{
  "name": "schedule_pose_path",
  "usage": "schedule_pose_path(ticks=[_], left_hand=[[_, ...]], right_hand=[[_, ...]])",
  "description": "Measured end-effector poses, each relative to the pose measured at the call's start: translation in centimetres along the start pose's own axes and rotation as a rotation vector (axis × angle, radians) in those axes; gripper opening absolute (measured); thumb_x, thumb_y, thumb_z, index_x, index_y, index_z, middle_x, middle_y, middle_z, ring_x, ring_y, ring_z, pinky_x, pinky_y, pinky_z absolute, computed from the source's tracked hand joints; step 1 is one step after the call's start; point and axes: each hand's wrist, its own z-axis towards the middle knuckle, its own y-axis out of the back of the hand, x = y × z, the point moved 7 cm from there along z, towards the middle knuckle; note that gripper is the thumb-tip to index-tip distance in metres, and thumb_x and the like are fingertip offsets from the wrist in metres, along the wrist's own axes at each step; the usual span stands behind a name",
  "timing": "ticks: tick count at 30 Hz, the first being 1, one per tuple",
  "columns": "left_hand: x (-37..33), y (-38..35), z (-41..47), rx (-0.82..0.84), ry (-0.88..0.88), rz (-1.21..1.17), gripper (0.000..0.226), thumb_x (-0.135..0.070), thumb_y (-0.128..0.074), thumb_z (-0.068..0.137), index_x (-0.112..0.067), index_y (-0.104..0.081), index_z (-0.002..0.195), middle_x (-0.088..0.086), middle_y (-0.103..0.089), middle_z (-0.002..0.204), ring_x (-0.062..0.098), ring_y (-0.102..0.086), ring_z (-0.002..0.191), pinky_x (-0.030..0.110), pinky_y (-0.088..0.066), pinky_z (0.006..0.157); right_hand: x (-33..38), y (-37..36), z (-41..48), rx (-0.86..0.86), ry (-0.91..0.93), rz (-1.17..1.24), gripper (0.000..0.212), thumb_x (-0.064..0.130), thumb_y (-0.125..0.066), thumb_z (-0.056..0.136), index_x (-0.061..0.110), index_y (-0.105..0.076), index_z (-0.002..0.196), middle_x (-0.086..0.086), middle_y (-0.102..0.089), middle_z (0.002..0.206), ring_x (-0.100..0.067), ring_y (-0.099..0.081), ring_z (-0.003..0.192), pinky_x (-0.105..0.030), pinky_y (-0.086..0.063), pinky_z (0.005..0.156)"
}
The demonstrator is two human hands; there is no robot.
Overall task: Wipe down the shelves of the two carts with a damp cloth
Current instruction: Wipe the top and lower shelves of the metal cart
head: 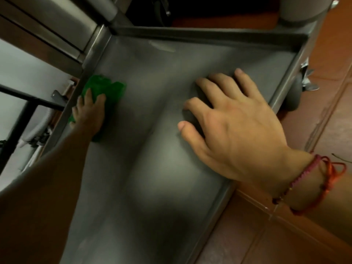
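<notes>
— two hands on the shelf?
— yes. the left hand lies on the green cloth, fingers fairly flat, pressing it onto the steel.
— where's the cloth?
— at the shelf's left side, right against the raised rim, toward the far corner.
— and the right hand?
— fingers spread and lightly bent, tips on the bare steel near the right rim; it holds nothing. red cords circle the wrist.
— beyond that?
— a wheel beside the right rim, over a reddish tiled floor.
</notes>
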Motion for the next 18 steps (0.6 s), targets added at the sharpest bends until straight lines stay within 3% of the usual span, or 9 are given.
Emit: schedule_pose_path(ticks=[5,9,18], left_hand=[[-0.7,0.2,-0.7,-0.032,0.052,-0.043,0.080,-0.069,-0.023,0.085,-0.034,-0.013,0.156,0.008,-0.014,0.165,0.038,-0.014,0.149,0.065,-0.012,0.116],[-1.7,-0.3,-3.6,-0.041,0.053,-0.051,0.068,-0.059,-0.024,0.096,-0.034,-0.011,0.157,0.006,-0.010,0.166,0.035,-0.009,0.150,0.064,-0.006,0.117],[-6.6,-3.0,-19.1,0.030,0.016,0.024,0.066,-0.058,-0.026,0.098,-0.040,-0.001,0.156,-0.004,0.003,0.167,0.023,0.004,0.152,0.054,0.001,0.120]], right_hand=[[0.0,0.0,0.1,0.009,-0.004,-0.006,0.057,0.055,-0.023,0.098,0.021,-0.061,0.124,-0.016,-0.048,0.145,-0.034,-0.035,0.140,-0.054,-0.015,0.121],[-0.1,0.1,0.2,0.025,-0.006,-0.005,0.059,0.057,-0.021,0.098,0.020,-0.061,0.124,-0.016,-0.047,0.147,-0.034,-0.034,0.142,-0.054,-0.014,0.121],[-0.1,0.3,0.0,0.026,-0.020,-0.027,0.066,0.056,-0.013,0.101,0.014,-0.059,0.124,-0.021,-0.047,0.144,-0.037,-0.037,0.138,-0.054,-0.014,0.121]])
